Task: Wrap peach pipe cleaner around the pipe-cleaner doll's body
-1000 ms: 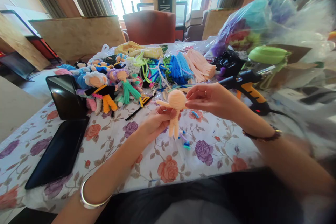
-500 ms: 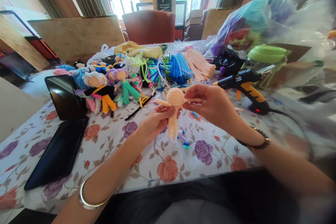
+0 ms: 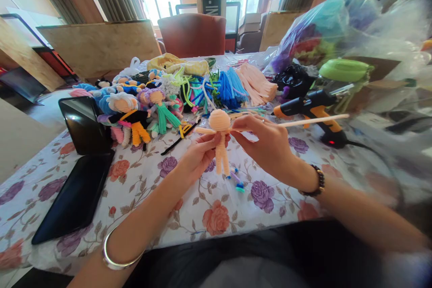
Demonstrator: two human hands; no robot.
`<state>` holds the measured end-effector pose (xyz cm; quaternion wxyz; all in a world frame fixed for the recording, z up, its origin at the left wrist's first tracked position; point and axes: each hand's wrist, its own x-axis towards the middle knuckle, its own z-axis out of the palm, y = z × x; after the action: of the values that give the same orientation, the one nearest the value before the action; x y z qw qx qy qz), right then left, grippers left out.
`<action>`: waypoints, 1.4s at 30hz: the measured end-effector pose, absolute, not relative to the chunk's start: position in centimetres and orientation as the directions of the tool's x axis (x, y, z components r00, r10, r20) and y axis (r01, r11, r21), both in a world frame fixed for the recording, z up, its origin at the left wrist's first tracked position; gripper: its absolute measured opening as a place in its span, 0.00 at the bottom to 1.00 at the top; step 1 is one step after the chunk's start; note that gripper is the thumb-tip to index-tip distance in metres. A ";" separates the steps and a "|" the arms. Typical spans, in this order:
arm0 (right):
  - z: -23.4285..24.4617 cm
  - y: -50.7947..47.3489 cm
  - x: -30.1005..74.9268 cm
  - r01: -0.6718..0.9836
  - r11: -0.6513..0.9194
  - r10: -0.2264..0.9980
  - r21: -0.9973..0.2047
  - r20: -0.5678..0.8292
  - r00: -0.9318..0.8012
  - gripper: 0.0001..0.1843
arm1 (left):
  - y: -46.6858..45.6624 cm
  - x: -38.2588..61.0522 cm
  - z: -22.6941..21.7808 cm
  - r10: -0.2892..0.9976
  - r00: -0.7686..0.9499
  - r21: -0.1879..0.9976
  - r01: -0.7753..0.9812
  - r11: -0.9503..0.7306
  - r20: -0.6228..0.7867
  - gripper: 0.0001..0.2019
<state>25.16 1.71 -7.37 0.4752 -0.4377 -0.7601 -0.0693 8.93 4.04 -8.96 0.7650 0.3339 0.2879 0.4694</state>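
A peach pipe-cleaner doll (image 3: 220, 137) with a round head is held upright over the floral tablecloth (image 3: 216, 207). My left hand (image 3: 197, 155) grips its body from the left, fingers closed. My right hand (image 3: 266, 141) pinches a long peach pipe cleaner (image 3: 310, 121) beside the doll's neck; the strand sticks out to the right past my knuckles. A black and orange glue gun (image 3: 312, 110) rests just behind my right hand.
Finished dolls (image 3: 135, 108) crowd the left. Behind them lie bundles of coloured pipe cleaners (image 3: 232, 85). Two dark phones or tablets (image 3: 79, 157) sit at the left. Plastic bags of material (image 3: 330, 27) fill the right. A red chair (image 3: 192, 33) stands across the table.
My right hand has drawn the peach pipe cleaner out to the right, so a long straight length now shows. The doll shifted slightly up and left.
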 end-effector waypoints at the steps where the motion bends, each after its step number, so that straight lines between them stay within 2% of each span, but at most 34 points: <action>1: -7.2 1.8 25.2 0.712 0.599 0.636 -0.367 0.758 -0.144 0.06 | 4.0 8.9 -8.9 0.914 0.387 0.779 -0.534 0.328 -0.119 0.02; 4: -6.6 2.0 25.5 0.623 0.553 0.756 -0.553 0.648 -0.095 0.03 | 3.9 8.9 -8.8 0.920 0.376 0.777 -0.545 0.316 -0.110 0.03; 6: -6.5 2.1 25.6 0.573 0.528 0.798 -0.626 0.596 -0.084 0.04 | 3.9 8.8 -8.7 0.917 0.379 0.782 -0.532 0.325 -0.124 0.02; 16: -6.4 2.2 25.8 0.534 0.539 0.808 -0.651 0.579 -0.109 0.06 | 3.7 8.9 -8.7 0.896 0.424 0.802 -0.487 0.345 -0.128 0.03; 20: -6.4 1.7 25.4 0.604 0.536 0.781 -0.591 0.618 -0.089 0.06 | 3.6 8.9 -8.7 0.900 0.421 0.818 -0.476 0.323 -0.110 0.06; 24: -7.2 1.3 25.0 0.737 0.528 0.675 -0.422 0.735 -0.063 0.04 | 3.6 9.1 -8.8 0.914 0.396 0.816 -0.499 0.291 -0.084 0.07; 28: -8.1 1.4 24.8 0.806 0.528 0.591 -0.268 0.798 -0.122 0.04 | 3.6 9.2 -8.8 0.926 0.372 0.809 -0.522 0.269 -0.068 0.06; 35: -8.1 1.4 24.9 0.819 0.515 0.603 -0.253 0.786 -0.136 0.03 | 3.4 9.2 -8.7 0.926 0.368 0.808 -0.521 0.277 -0.080 0.05; 42: -8.5 1.3 24.7 0.806 0.545 0.571 -0.231 0.806 -0.155 0.06 | 3.5 9.2 -8.7 0.928 0.357 0.811 -0.510 0.289 -0.106 0.07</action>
<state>24.74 1.31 -8.52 0.4599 -0.4596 -0.7490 -0.1279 9.17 3.48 -8.71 0.7453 0.3509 0.2981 0.4822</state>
